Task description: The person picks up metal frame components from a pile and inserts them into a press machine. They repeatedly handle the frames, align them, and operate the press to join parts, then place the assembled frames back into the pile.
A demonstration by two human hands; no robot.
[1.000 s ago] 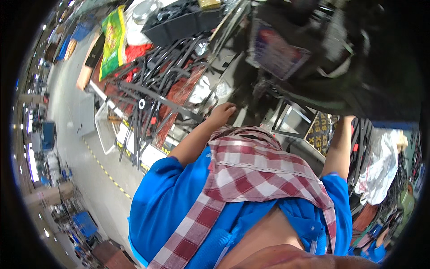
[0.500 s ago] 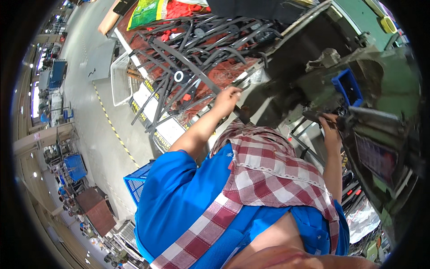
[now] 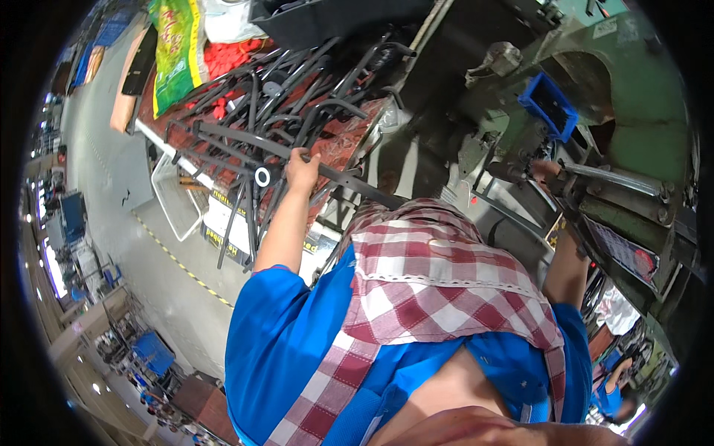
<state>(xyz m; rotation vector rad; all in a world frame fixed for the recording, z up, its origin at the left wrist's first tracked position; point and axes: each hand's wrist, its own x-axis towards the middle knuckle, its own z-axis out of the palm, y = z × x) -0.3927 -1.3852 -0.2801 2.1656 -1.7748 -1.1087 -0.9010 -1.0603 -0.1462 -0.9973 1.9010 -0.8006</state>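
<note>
My left hand [image 3: 303, 175] is closed around a long dark metal bar [image 3: 346, 180]. The bar slants from above a heap of bent black metal tubes [image 3: 327, 111] down to the front of my checked apron [image 3: 439, 275]. Over at the right, my right hand [image 3: 547, 170] reaches in among the parts of a green machine [image 3: 625, 82]. Its fingers are blurred and partly covered by machine parts, so what they touch is unclear. A coil spring on a rod [image 3: 617, 181] lies just right of that hand, and a blue open bin [image 3: 549, 106] sits above it.
Beside the heap are a green and yellow sack [image 3: 175, 52], red pieces [image 3: 227, 58] and a black tray [image 3: 335, 22]. A white basket [image 3: 172, 197] stands at the table's left side. Yellow-black tape [image 3: 178, 260] marks the floor. Another person [image 3: 611, 390] is at the lower right.
My left hand has shifted left along with my view, still gripping the bar. My right hand has gone farther in among the machine parts and shows less.
</note>
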